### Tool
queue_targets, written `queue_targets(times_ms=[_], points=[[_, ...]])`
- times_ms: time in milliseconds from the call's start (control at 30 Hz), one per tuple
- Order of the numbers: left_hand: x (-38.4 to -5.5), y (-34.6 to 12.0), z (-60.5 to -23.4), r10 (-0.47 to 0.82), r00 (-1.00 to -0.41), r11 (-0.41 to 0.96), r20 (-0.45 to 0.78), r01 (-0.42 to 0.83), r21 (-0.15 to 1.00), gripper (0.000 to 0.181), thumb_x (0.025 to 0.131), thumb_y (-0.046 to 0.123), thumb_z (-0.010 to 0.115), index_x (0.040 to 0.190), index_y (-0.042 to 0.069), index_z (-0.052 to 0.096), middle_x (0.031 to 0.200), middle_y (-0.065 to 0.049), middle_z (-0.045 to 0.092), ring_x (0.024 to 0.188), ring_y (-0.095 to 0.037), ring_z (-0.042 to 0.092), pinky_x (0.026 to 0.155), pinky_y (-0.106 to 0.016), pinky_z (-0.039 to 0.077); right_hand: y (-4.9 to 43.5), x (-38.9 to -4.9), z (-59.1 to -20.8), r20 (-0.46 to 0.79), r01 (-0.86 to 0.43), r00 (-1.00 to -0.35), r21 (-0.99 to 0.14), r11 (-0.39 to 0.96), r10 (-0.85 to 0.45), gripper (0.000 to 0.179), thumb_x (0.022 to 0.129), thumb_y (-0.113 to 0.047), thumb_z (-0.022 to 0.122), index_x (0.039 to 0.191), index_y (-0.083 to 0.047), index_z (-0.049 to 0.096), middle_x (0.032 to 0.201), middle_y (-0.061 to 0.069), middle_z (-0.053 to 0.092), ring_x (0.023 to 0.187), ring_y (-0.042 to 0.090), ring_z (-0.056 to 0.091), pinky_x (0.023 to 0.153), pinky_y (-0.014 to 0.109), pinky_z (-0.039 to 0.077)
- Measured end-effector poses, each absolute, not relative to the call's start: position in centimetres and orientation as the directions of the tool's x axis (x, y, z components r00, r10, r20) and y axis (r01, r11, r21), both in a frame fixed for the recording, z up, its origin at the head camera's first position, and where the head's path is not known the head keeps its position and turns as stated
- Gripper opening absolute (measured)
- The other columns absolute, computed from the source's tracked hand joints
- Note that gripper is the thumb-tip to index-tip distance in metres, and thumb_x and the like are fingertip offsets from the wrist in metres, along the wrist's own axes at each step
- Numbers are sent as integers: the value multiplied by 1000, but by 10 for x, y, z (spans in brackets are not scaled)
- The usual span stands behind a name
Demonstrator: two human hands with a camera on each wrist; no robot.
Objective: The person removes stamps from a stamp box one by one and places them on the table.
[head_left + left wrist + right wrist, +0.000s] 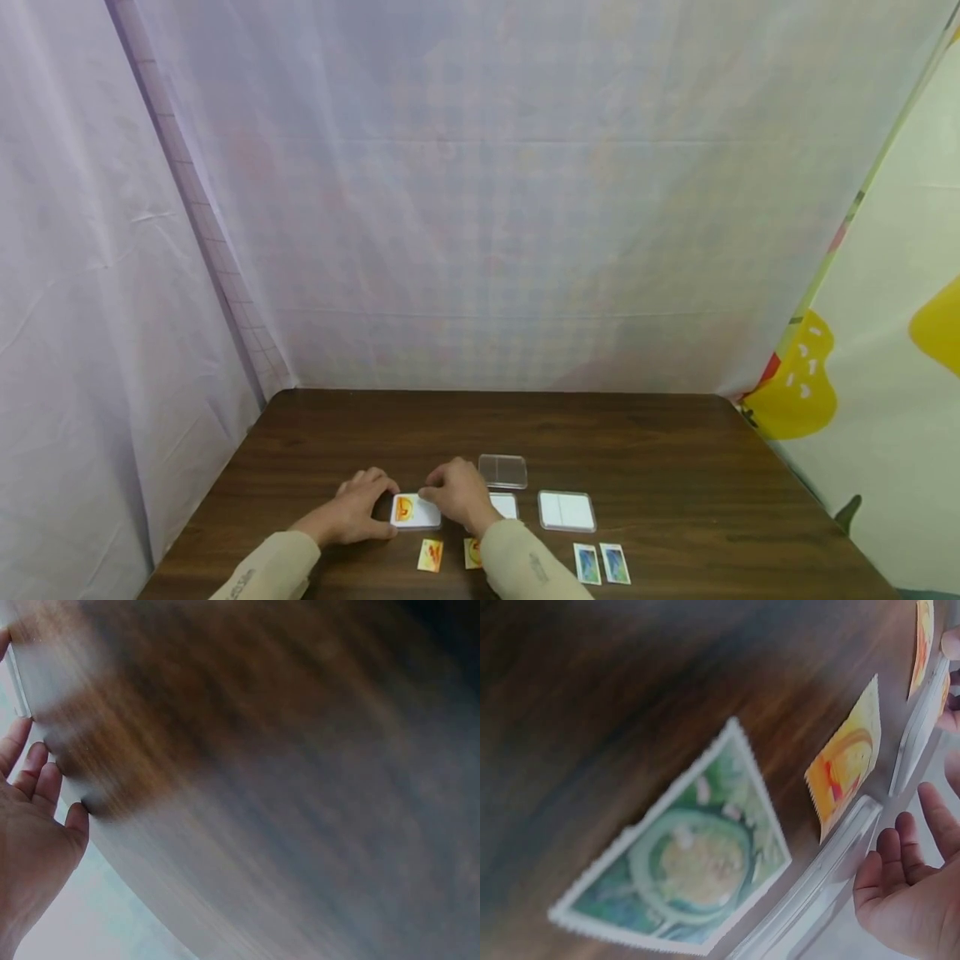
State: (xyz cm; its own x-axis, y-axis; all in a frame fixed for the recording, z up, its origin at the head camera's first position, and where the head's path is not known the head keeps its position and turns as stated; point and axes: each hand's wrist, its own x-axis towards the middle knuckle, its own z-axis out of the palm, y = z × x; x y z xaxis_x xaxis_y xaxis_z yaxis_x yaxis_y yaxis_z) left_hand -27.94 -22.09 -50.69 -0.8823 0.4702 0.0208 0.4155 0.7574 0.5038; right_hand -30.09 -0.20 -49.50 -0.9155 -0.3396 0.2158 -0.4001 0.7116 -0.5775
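Observation:
Thumb and forefinger of my left hand (356, 507) grip the left side of a flat clear case (422, 518) at its two corners. Inside it is a white card with an orange stamp (405, 508) at its left part. My right hand (459, 493) is over the case's right side, thumb and forefinger close together at the upper right corner. I cannot tell whether they pinch anything. In the right wrist view its other fingers (904, 855) are loosely bent beside a second case (810, 877). An orange stamp (431, 555) lies just in front of the gripped case.
Farther back lies a clear lid (503, 472). A white-backed case (567, 511) stands to the right, with two blue stamps (587, 564) in front. A yellow stamp (472, 553) is partly behind my right sleeve; a green stamp (694, 862) shows in the right wrist view.

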Motion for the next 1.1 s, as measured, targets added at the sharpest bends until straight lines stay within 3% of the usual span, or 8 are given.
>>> queue_targets(times_ms=[233,500,1100], points=[[-280,-222,-507,475,-879,754,32,426,500,51,76,33,81,116,10,59,119,-5,49,112,-31,44,93,-60,34,-9,-300,-498,221,-405,-914,-559,724,-341,17,80,-25,80,87,-10,78,87,3,73,86,25,66,74,41,50],[-280,-222,-509,486,-872,754,59,452,477,51,75,33,81,114,9,58,116,-3,48,108,-28,45,89,-55,35,-17,-299,-504,192,-361,-933,-543,759,-306,19,80,-30,81,88,-13,78,90,4,63,94,29,58,80,50,44],[-281,-222,-510,482,-874,752,63,449,482,51,75,32,82,114,9,59,115,-3,49,108,-28,45,89,-55,36,-26,-296,-508,212,-331,-941,-422,844,-263,17,74,-33,82,81,-19,75,87,1,60,87,25,55,71,42,40]])
